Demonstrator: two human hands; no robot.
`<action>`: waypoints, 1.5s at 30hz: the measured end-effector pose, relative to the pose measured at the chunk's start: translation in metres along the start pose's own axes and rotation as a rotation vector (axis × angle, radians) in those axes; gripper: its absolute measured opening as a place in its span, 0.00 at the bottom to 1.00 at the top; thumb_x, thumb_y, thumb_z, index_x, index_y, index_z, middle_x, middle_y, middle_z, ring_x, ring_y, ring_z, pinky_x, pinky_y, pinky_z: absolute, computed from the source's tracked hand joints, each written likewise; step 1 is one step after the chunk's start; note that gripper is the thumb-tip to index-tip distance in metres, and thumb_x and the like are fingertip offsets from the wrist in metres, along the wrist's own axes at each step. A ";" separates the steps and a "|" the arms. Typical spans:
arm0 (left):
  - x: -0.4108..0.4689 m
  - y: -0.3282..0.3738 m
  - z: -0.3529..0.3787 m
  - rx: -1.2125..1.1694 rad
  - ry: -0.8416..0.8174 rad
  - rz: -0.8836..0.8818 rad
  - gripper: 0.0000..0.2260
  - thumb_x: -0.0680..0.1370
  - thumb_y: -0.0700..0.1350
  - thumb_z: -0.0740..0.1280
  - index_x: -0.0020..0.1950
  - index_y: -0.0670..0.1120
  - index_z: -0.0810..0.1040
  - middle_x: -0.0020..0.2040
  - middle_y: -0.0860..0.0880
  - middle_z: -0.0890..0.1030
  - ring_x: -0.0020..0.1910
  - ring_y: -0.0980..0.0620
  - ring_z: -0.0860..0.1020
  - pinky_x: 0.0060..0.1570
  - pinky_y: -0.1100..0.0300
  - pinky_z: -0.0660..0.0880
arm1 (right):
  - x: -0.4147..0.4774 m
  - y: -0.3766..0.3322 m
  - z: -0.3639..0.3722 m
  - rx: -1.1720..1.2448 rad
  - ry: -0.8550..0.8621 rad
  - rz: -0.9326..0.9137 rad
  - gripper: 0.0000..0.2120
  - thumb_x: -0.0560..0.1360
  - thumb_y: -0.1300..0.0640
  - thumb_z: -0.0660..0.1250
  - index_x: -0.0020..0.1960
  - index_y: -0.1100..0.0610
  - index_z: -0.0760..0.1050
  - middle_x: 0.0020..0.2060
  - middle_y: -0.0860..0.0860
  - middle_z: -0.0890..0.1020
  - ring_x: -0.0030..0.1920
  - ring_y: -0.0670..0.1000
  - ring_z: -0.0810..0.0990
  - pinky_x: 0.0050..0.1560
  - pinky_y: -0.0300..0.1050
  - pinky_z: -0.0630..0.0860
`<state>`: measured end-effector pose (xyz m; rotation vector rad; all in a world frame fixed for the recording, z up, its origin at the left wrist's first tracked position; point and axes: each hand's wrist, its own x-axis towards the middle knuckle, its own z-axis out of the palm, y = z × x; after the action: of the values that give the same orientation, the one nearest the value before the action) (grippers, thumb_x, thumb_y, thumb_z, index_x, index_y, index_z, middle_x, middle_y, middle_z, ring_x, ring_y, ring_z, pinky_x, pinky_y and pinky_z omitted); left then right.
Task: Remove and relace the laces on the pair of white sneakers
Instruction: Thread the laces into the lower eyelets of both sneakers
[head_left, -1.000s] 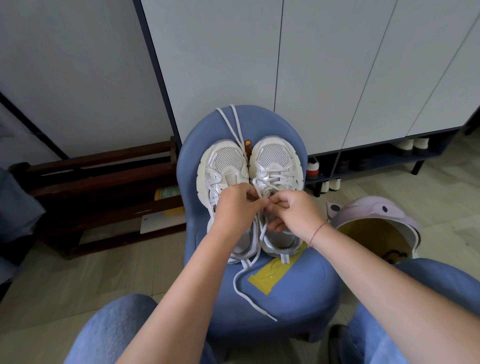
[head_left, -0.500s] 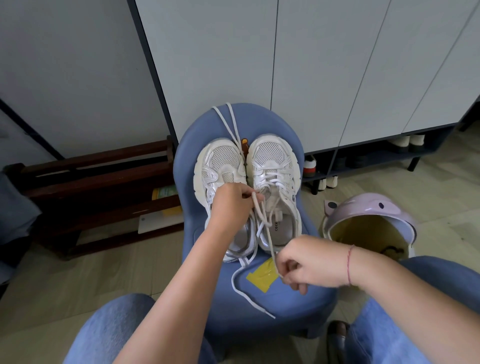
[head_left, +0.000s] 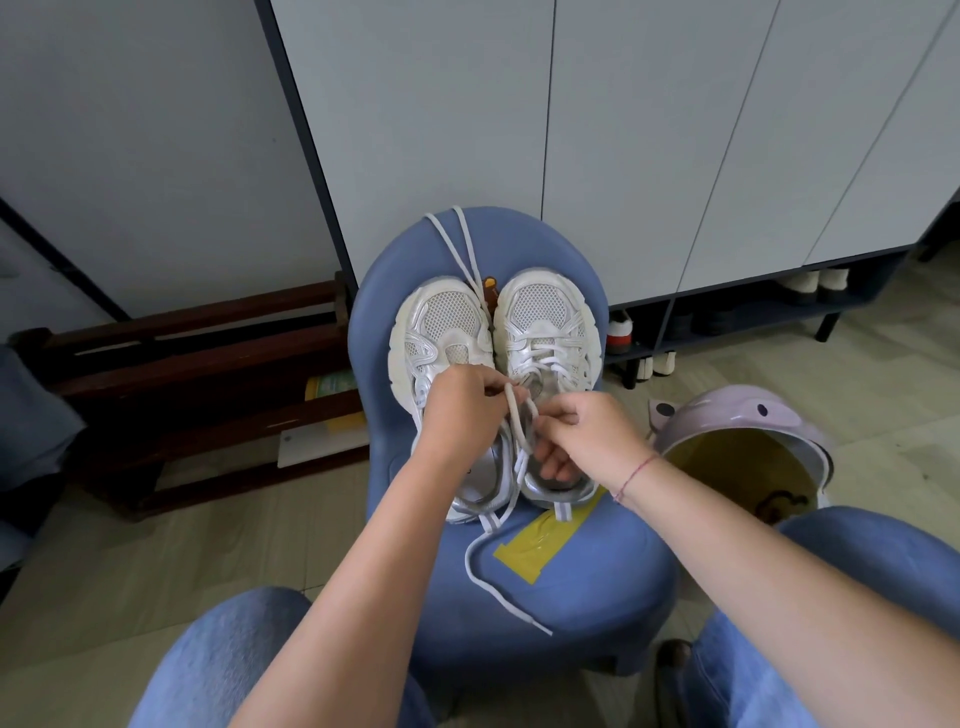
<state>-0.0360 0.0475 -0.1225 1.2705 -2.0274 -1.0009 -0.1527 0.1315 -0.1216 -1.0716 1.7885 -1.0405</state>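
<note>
On the blue chair, before grey cabinet doors, the left hand and right hand pinch a white lace over the sneakers, fingers curled.

There was the blue chair, and stuck to its seat a yellow patch. Just beyond the patch sat the white sneakers, side by side and touching. A white lace trailed left of the patch. A second lace lay well beyond it, up the chair's back.
</note>
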 end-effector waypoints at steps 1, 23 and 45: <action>0.000 -0.001 -0.001 -0.004 0.000 0.000 0.03 0.77 0.43 0.72 0.44 0.46 0.86 0.30 0.54 0.79 0.28 0.55 0.73 0.30 0.67 0.69 | -0.002 -0.001 0.001 -0.005 0.014 0.006 0.05 0.77 0.65 0.60 0.45 0.63 0.74 0.28 0.55 0.80 0.21 0.50 0.76 0.21 0.39 0.72; 0.003 -0.003 -0.001 0.069 -0.001 0.055 0.06 0.76 0.46 0.73 0.44 0.44 0.85 0.27 0.54 0.74 0.26 0.58 0.69 0.28 0.68 0.65 | 0.003 0.000 -0.001 0.152 -0.068 -0.053 0.06 0.79 0.61 0.62 0.47 0.62 0.76 0.28 0.54 0.79 0.21 0.46 0.75 0.22 0.36 0.70; 0.003 -0.003 -0.003 0.019 -0.027 0.043 0.05 0.76 0.45 0.73 0.48 0.44 0.85 0.30 0.48 0.76 0.25 0.57 0.68 0.26 0.70 0.65 | -0.006 0.006 -0.013 -0.047 -0.205 0.034 0.07 0.79 0.62 0.62 0.50 0.67 0.75 0.29 0.57 0.79 0.24 0.50 0.78 0.25 0.40 0.75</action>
<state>-0.0332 0.0432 -0.1229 1.2247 -2.0801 -0.9862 -0.1640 0.1422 -0.1213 -1.1296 1.6671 -0.8403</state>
